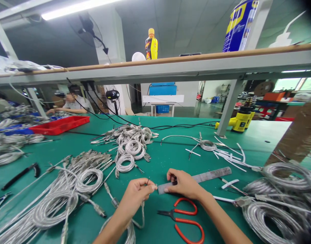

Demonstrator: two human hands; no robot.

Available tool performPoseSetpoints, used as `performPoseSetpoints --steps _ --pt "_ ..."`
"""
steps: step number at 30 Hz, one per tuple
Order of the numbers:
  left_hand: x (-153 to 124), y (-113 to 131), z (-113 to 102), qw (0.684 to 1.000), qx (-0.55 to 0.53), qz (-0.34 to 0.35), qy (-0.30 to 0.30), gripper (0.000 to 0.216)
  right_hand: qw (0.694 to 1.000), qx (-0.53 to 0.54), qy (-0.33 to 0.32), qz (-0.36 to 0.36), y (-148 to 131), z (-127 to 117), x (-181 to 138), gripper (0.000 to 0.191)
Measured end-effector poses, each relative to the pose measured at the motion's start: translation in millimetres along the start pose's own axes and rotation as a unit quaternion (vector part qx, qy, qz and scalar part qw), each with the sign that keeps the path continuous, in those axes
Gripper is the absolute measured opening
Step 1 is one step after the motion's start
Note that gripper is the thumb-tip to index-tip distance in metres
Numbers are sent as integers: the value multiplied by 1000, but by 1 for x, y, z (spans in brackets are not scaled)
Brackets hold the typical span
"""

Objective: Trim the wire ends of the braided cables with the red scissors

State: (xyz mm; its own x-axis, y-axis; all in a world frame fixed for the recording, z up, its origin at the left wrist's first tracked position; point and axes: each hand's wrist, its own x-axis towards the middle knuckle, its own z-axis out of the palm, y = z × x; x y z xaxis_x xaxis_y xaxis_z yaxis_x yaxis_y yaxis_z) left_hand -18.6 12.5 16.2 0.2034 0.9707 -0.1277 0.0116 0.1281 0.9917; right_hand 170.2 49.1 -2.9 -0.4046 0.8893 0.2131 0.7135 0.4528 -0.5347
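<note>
My left hand (139,193) is pinched around the stripped end of a clear-sheathed cable (142,217), whose coil partly shows under my forearm. Dark and pale wire ends stick out at the fingertips. Under my right hand (182,183) lies a flat steel ruler (213,174), gripped between thumb and fingers, its left end almost at the cable tip. Just below sit red-handled scissors (186,220) with the blades pointing left, touched by neither hand.
Coiled cables lie in piles at left (56,208), centre (130,149) and right (274,217). White tube pieces (229,157) are scattered behind the ruler. A red tray (60,124) and a shelf (155,73) stand farther back. A person (75,103) sits at far left.
</note>
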Motion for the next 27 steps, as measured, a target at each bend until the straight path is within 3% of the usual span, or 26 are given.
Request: performPoseSetpoints --steps 2,5,9,27 --pt "0 1 0 1000 3 0 1 23 999 -7 35 19 -2 7 2 25" --pt "-2 4 2 1000 18 -20 -2 20 992 -70 98 46 -9 14 5 49" --pt "-7 10 6 999 34 -30 -21 18 983 -99 151 40 -22 11 6 51" --pt "-3 2 5 996 63 -13 -66 15 971 -151 186 -2 -32 7 5 48"
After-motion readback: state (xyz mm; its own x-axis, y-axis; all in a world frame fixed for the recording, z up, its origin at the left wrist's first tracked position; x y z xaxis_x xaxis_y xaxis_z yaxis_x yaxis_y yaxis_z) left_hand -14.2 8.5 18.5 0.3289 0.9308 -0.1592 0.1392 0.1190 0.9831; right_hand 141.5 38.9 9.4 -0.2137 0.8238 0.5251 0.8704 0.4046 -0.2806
